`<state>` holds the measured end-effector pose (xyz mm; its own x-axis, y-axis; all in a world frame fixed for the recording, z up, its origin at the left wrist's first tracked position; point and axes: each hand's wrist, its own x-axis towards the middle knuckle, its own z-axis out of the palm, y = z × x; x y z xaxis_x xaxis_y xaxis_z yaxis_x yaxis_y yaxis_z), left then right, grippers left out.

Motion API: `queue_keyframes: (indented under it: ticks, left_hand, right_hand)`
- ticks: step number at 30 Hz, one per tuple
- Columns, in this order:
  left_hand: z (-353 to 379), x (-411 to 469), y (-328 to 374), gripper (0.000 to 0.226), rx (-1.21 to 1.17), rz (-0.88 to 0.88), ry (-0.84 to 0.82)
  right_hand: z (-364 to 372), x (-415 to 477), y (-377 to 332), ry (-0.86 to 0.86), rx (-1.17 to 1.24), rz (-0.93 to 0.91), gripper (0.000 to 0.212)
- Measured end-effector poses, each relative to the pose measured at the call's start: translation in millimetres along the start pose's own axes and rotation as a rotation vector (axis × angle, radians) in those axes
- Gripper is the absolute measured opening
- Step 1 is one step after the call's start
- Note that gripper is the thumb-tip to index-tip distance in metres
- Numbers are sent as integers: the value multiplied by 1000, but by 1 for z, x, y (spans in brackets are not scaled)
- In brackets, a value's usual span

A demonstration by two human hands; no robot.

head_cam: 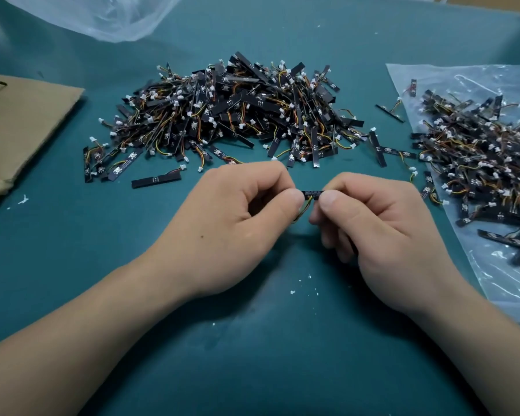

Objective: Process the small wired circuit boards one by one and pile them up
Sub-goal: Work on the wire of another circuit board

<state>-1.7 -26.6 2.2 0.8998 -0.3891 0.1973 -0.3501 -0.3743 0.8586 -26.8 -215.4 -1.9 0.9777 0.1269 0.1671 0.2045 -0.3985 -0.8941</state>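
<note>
The left hand (pixel 237 211) and the right hand (pixel 382 223) meet just in front of the large loose heap of small black wired circuit boards (pixel 231 112), both with fingers curled: each pinches 1 end of a single narrow black circuit-board strip (pixel 312 193) between thumb and forefinger. The strip lies level between the 2 thumbs above the teal-green table mat (pixel 252 340), only its middle showing, with fine white print on its face; the thumbs hide both ends. Thin yellow and orange wires (pixel 305 205) drop from its underside into the gap between the hands, and their far end is hidden behind the fingers. The heap itself is a tangle of flat black strips, short red, orange and yellow leads and small white plug connectors, spreading thinner at its edges. Near the heap's front left edge a lone black strip (pixel 156 179) lies flat on the mat. To the right of the heap a second pile of the same boards (pixel 478 163) rests on a flattened clear plastic bag (pixel 493 283), with 1 stray strip (pixel 389 113) on the mat between heap and bag. To the left of the heap lies a sheet of brown cardboard (pixel 21 121). Behind the heap, toward the left, a crumpled clear plastic bag (pixel 102 13) sits at the mat's far edge. A few white crumbs (pixel 292 292) dot the mat in front of the heap, below the hands.
</note>
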Motion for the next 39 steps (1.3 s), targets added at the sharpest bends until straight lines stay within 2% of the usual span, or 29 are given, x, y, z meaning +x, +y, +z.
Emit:
queue_keyframes:
  ticks: [7, 39]
  left_hand:
    - [0, 0, 0, 25, 26, -14, -11]
    - [1, -2, -1, 24, 4, -33, -23]
  right_hand:
    - [-1, -1, 1, -29, 51, 33, 27]
    - [-1, -7, -3, -6, -13, 0, 26]
